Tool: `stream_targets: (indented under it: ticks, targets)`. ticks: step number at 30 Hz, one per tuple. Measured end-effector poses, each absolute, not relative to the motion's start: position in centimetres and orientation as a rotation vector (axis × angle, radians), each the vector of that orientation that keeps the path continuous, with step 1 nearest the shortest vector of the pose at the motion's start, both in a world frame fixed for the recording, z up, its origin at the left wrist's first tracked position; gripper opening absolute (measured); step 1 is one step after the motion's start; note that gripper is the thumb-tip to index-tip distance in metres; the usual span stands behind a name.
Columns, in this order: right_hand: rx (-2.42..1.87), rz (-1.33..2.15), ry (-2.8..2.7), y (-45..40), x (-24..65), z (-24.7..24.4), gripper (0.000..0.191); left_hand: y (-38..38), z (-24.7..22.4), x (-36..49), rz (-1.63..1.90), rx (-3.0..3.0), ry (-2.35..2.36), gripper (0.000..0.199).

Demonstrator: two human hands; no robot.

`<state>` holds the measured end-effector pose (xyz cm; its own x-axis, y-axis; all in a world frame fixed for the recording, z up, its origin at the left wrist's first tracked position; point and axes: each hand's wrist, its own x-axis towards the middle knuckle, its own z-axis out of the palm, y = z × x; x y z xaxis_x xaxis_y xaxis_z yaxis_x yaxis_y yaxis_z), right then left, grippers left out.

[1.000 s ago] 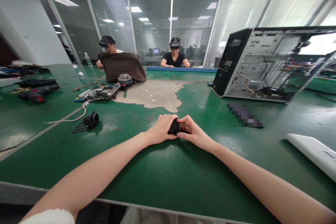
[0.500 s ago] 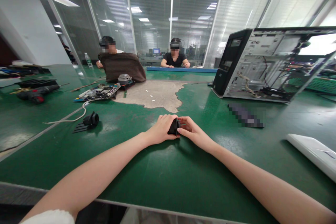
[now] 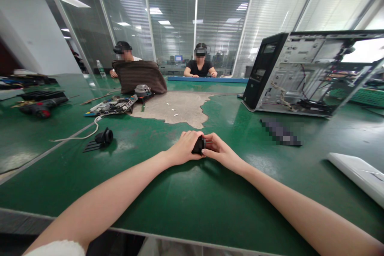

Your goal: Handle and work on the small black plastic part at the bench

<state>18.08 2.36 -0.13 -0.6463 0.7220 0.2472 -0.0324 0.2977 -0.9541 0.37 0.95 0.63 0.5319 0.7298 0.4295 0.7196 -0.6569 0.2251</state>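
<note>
A small black part (image 3: 198, 145) is held just above the green table (image 3: 186, 200), near the middle of the view. My left hand (image 3: 184, 149) wraps round its left side, fingers closed on it. From the right, my right hand (image 3: 220, 150) has thumb and fingertips on the part's right end, which looks round. The fingers partly hide its shape. To the left, a similar black piece (image 3: 104, 137) with a round end and flat prongs lies on the table.
An opened computer case (image 3: 265, 72) stands at the right, near a white object (image 3: 357, 172). At the left are a circuit board (image 3: 112, 105), a white cable (image 3: 95, 128) and a power tool (image 3: 45, 106). Two people sit across the table behind a brown cloth-like object (image 3: 139, 76).
My right hand's thumb and fingers have shifted slightly on the right end of the black part. My left hand has barely moved.
</note>
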Motion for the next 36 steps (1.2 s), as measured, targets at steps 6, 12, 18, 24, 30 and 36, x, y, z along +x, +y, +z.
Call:
stream_targets:
  ticks: [6, 12, 18, 24, 30, 36]
  targets:
    - [-0.611, 1.427, -1.859, 2.26, 18.14, 0.15, 0.026, 0.77, 0.71, 0.43, 0.788, 2.726, 1.261, 0.052]
    - [-0.676, 1.336, -1.848, 2.24, 17.95, 0.10, 0.022, 0.68, 0.81, 0.54, 0.806, 2.701, 1.264, 0.053]
    - [-0.674, 1.395, -1.818, 2.18, 18.11, 0.12, 0.030, 0.85, 0.69, 0.55, 0.804, 2.704, 1.267, 0.054]
    - [-0.548, 1.468, -1.888, 2.25, 18.47, 0.21, 0.033, 0.87, 0.55, 0.36, 0.788, 2.714, 1.270, 0.056]
    - [-0.616, 1.396, -1.869, 2.02, 18.26, 0.22, 0.021, 0.82, 0.59, 0.42, 0.807, 2.704, 1.272, 0.056]
    - [-0.716, 1.293, -1.866, 2.23, 18.13, -0.12, 0.029, 0.83, 0.65, 0.55, 0.816, 2.686, 1.263, 0.055]
